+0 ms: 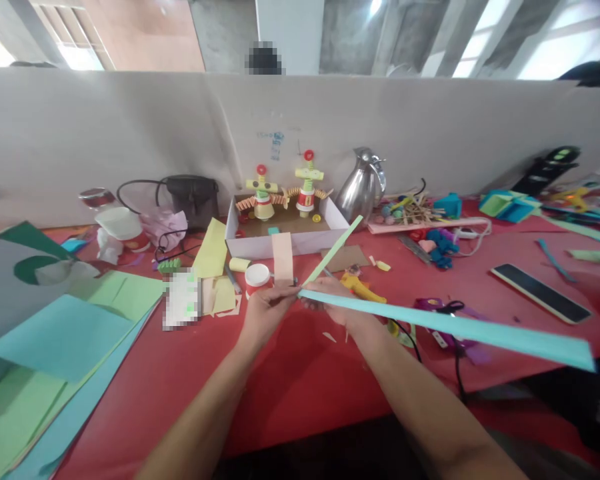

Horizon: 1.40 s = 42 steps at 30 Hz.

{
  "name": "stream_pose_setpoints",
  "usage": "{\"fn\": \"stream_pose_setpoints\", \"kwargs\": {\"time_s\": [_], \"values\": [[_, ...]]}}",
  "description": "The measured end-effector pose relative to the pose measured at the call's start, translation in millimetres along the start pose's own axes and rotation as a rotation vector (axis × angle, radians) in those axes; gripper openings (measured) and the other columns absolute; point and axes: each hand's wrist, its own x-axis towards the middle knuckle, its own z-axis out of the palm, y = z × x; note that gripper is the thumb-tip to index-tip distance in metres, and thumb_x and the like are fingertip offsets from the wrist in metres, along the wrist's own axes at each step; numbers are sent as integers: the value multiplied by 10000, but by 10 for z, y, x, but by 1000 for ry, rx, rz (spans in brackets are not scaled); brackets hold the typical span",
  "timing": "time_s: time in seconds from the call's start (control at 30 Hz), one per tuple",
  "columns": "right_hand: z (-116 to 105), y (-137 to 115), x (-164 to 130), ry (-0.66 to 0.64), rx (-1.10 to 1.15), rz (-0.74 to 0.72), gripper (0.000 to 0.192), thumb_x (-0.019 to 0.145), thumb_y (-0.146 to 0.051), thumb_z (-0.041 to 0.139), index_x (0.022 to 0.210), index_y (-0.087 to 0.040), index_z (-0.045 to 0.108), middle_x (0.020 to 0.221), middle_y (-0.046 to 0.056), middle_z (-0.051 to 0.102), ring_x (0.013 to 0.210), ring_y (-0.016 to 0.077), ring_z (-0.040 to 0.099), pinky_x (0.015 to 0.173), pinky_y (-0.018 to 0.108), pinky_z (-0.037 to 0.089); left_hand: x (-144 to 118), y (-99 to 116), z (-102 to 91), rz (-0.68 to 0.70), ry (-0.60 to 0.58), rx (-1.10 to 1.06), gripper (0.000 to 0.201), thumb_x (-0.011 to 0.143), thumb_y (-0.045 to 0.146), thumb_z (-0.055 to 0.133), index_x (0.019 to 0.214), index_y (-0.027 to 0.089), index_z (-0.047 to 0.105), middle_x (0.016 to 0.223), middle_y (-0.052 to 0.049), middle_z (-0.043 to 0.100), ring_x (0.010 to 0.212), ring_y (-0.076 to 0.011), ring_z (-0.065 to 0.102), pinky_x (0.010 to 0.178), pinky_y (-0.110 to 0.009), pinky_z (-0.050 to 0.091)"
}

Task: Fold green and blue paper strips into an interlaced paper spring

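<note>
My left hand [273, 305] pinches the place where two paper strips meet at an angle. One, a long light-blue paper strip [445, 323], runs out to the right across my right forearm. The shorter light-green paper strip [334, 252] points up and away to the right. Close beside, my right hand [337, 305] is closed at the same joined end, its fingertips partly hidden beneath the blue strip. Just beyond my left hand are a white-lidded red cup [258, 279] and a peach paper strip [283, 257] leaning on a box edge.
Two paper-cup figures [264, 203] stand in a white box [253, 248]. A steel jug [363, 187] is to its right. Coloured paper sheets [65, 333] cover the left. On the right lie a phone [540, 292], yellow scissors [363, 287] and craft bits. A partition [130, 133] stands behind.
</note>
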Motion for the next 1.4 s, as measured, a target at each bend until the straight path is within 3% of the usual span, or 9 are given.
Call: {"fn": "stream_pose_setpoints", "kwargs": {"time_s": [0.07, 0.13, 0.3, 0.6, 0.8, 0.97, 1.03, 1.13, 1.4], "values": [[-28, -30, -25, -9, -44, 1, 276, 903, -377, 648, 1028, -132, 672, 974, 78, 699, 789, 152, 655, 684, 289, 550, -11, 21, 4, 21, -1, -13, 194, 777, 260, 687, 920, 207, 808, 999, -81, 766, 976, -242, 682, 898, -361, 524], [-55, -62, -59, -8, -88, 5, 282, 931, -380, 616, 1067, -136, 653, 993, 61, 684, 811, 162, 655, 712, 318, 554, -20, 45, 10, 25, 16, -38, 171, 769, 249, 686, 877, 199, 808, 985, -85, 753, 956, -233, 672, 871, -346, 523], [-82, -147, -150, -23, -226, 16, 241, 746, -356, 727, 643, -152, 652, 522, -45, 551, 490, 93, 472, 478, 250, 326, -11, 57, 24, -79, 26, -84, 115, 721, 300, 773, 733, 186, 775, 780, -51, 707, 778, -169, 634, 741, -285, 503], [-72, -196, -209, -25, -402, 13, 230, 720, -339, 709, 595, -196, 578, 514, -48, 488, 453, 84, 403, 425, 247, 240, 0, 47, 32, -348, -51, -293, 237, 634, 280, 858, 769, 172, 695, 732, -5, 668, 661, -119, 631, 665, -261, 506], [-97, -183, -121, -144, -162, -37, 223, 749, -372, 688, 633, -182, 686, 577, -11, 618, 537, 102, 529, 522, 243, 395, -9, 57, 35, -340, -44, -391, 283, 670, 288, 842, 904, 155, 754, 771, -28, 690, 666, -89, 608, 683, -220, 503], [-26, -122, -138, -264, -36, -251, 253, 699, -310, 783, 939, -238, 748, 856, 7, 737, 821, 169, 665, 777, 303, 516, -28, 78, 49, -194, 66, -526, 173, 732, 277, 807, 854, 173, 742, 743, 3, 666, 669, -71, 598, 687, -188, 494], [41, -86, -166, -228, -53, -313, 300, 711, -296, 797, 1004, -259, 743, 914, 6, 741, 864, 179, 669, 827, 325, 526, -38, 99, 63, -154, 120, -565, 153, 737, 267, 804, 839, 181, 728, 780, 11, 670, 694, -75, 616, 717, -197, 507], [145, -15, -172, -79, 2, -376, 177, 768, -333, 761, 924, -250, 763, 858, 6, 745, 812, 176, 674, 813, 334, 540, -55, 129, 86, -143, 138, -591, 140, 737, 252, 804, 819, 178, 718, 789, 7, 684, 697, -85, 633, 738, -215, 522], [194, 110, -84, 94, 146, -312, 145, 716, -336, 791, 749, -198, 762, 670, 11, 729, 642, 161, 658, 701, 324, 549, -63, 159, 76, -244, 89, -559, 136, 711, 236, 813, 793, 167, 729, 760, -17, 716, 708, -109, 665, 738, -227, 526]]}}
